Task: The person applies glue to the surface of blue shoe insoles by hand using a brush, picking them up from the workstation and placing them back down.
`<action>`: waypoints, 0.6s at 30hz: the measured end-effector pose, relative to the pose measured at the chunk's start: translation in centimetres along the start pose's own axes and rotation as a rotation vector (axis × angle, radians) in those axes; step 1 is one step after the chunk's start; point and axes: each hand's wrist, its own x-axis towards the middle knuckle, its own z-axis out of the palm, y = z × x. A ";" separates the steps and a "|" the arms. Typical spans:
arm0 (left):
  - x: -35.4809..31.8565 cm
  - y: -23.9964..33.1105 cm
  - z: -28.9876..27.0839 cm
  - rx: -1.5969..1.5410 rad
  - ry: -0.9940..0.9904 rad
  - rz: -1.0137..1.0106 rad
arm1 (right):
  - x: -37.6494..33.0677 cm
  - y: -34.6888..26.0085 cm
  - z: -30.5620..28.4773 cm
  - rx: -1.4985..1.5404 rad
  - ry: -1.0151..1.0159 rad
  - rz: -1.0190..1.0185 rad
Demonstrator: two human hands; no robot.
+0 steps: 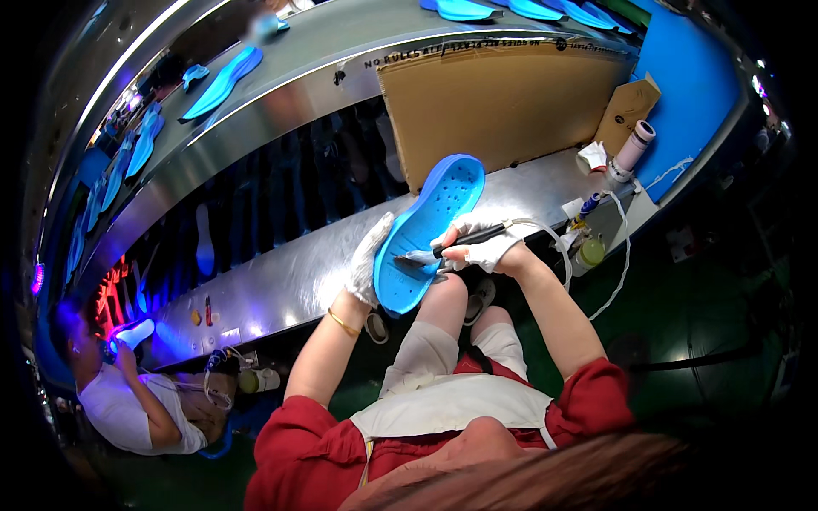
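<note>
A bright blue shoe sole [426, 223] stands tilted above my lap, its inner face turned up and small holes across its wider end. My left hand [368, 258], in a white glove, grips the sole along its left edge; some of the fingers are hidden behind it. In my right hand [487, 249], gloved in white with bare fingertips, is a black-handled brush [470, 240] fed by a white tube [552, 232]. Its pale bristles touch the narrower end of the sole's inner face.
A metal ledge [294, 255] runs ahead, below a conveyor belt [319, 43] carrying several blue soles. Cardboard [511, 106] leans on the ledge. At right stand a pink bottle [635, 146] and a greenish jar [590, 253]. A co-worker [136, 400] sits at left holding a sole.
</note>
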 end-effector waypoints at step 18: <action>-2.5 -0.6 -1.5 0.179 0.108 0.234 | -2.8 1.0 3.3 -0.266 0.118 -0.388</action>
